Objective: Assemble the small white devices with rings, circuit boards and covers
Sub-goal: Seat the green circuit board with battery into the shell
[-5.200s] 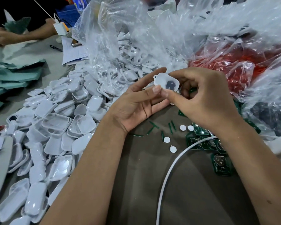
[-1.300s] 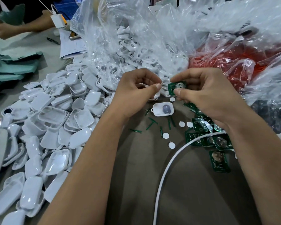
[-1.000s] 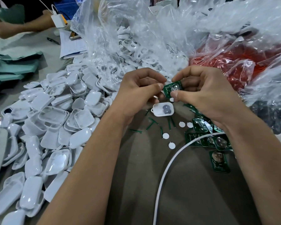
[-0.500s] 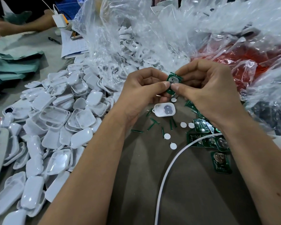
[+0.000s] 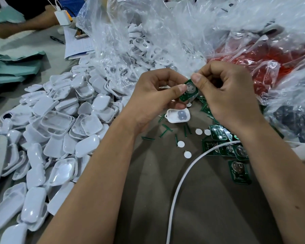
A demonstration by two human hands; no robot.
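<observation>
In the middle of the frame, a little above centre, both hands meet over one green circuit board. The left hand pinches its left edge between thumb and fingers, and the right hand closes on its upper right corner with thumb and forefinger. The board is lifted off the counter and tilted, and its round silver part faces the camera. It is too small to tell whether something is being pressed onto it or peeled from it.

Just below the hands lies an open white device shell on the counter, hollow side up, with a grey round piece inside. I judge that the step in hand is preparing the board to go into this shell. The next move then asks for turning the board to match the shape of the shell and lowering it in flat. One hand may need to steady the shell, because it is light and could slide.

More circuit boards lie in the right-middle of the frame, partly under the right wrist, with small white discs and thin green strips beside them. A big heap of white covers fills the left side. Clear plastic bags with more white parts take the upper centre, and a white cable runs down the lower centre.
</observation>
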